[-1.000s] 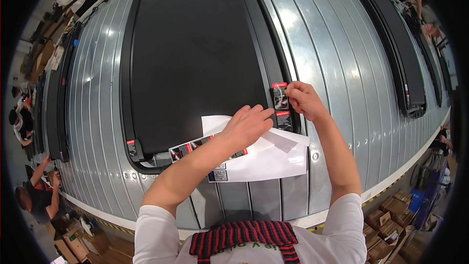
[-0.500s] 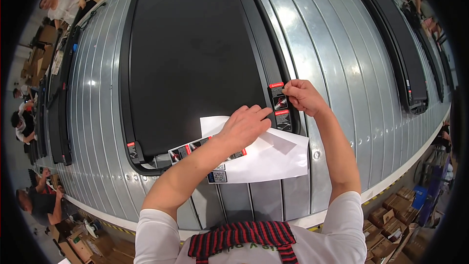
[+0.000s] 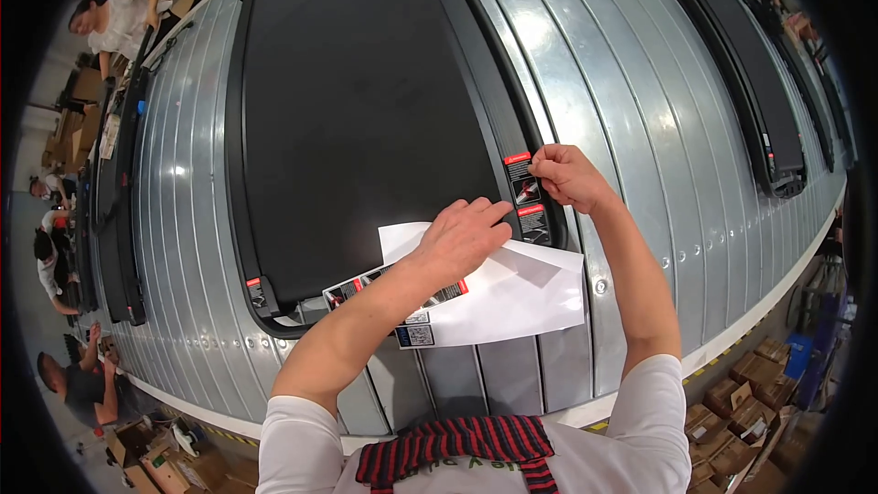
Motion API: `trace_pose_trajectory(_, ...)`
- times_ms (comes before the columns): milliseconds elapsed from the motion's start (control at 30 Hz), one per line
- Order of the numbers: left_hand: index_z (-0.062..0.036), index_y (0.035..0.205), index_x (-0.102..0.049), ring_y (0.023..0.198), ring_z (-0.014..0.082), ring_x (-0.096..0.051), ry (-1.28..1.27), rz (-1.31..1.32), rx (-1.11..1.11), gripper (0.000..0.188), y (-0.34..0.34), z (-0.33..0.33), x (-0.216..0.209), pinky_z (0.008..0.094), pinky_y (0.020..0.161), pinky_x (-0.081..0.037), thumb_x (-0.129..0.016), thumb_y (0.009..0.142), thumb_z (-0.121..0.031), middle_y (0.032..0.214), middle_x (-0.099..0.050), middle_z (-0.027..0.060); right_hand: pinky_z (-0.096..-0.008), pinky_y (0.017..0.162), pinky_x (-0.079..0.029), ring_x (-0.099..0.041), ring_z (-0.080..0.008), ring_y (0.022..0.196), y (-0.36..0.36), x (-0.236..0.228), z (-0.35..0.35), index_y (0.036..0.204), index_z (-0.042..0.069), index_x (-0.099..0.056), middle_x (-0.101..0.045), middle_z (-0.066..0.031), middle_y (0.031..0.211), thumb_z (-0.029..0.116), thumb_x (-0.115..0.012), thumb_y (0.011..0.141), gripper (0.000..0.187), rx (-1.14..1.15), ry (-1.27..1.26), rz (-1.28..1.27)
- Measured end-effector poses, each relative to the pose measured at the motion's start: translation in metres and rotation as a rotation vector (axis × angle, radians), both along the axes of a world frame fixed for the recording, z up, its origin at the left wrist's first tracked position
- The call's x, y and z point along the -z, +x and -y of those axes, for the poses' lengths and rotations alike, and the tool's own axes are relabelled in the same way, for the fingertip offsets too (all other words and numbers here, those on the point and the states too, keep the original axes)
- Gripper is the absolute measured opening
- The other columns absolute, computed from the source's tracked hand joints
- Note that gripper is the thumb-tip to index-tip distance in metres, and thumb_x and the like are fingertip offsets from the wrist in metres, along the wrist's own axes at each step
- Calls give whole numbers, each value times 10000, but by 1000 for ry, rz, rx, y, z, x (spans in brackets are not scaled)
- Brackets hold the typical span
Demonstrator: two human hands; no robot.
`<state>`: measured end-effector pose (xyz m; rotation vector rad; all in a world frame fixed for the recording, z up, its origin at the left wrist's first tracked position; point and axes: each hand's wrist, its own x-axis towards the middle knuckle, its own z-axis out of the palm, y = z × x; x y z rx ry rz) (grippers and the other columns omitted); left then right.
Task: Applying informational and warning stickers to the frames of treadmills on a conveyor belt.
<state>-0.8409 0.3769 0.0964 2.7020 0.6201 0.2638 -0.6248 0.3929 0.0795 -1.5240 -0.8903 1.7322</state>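
Label (image 3: 522,187) sits pinched in the right hand (image 3: 572,179), seemingly for control, while the left hand (image 3: 462,236), grip hidden, overlies the sheet (image 3: 540,297).

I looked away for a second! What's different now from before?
The right hand and the upper red-topped warning label at its fingertips have shifted slightly left. The shine across that label has gone, so its picture shows more clearly. I can't see anything newly grabbed or let go. The left hand still rests on the white sheet, and the lower warning label stays put.
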Motion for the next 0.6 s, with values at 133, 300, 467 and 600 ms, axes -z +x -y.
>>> trace_pose_trajectory(133, -49, 664, -512, 819, 184, -485, 36, -42, 12, 44, 4, -3, -5, 301, 659, -408, -554, 657, -59, 1172, -502, 57, -200, 301, -168, -273, -29, 335, -2, -1, 1, 744, 58, -466, -383, 34, 468, 87, -537, 801, 95, 9, 7, 42)
trace_pose_trajectory(300, -58, 670, -532, 794, 176, -480, 26, -86, 64, 17, 7, -7, -4, 291, 653, -408, -549, 665, -59, 1181, -497, 35, -253, 328, -288, -372, -100, 348, -2, 3, 1, 700, 32, -463, -401, -6, 443, 103, -549, 772, 133, 10, 72, 131)
trace_pose_trajectory(467, -62, 699, -557, 818, 176, -477, 31, -85, 49, 33, 4, -9, -1, 289, 670, -411, -550, 668, -57, 1151, -510, 21, -347, 602, -438, -547, -256, 718, -34, -29, 12, 975, -1, -472, -566, -112, 772, 231, -678, 691, 421, -207, 407, 1193)
trace_pose_trajectory(600, -63, 710, -558, 826, 180, -478, 9, -88, 50, 43, 6, -8, -2, 293, 672, -411, -549, 668, -59, 1150, -509, 21, -365, 886, -395, -441, -330, 1104, -26, 0, 15, 1229, -3, -383, -436, -211, 1214, 395, -750, 595, 834, -36, 517, 1113)
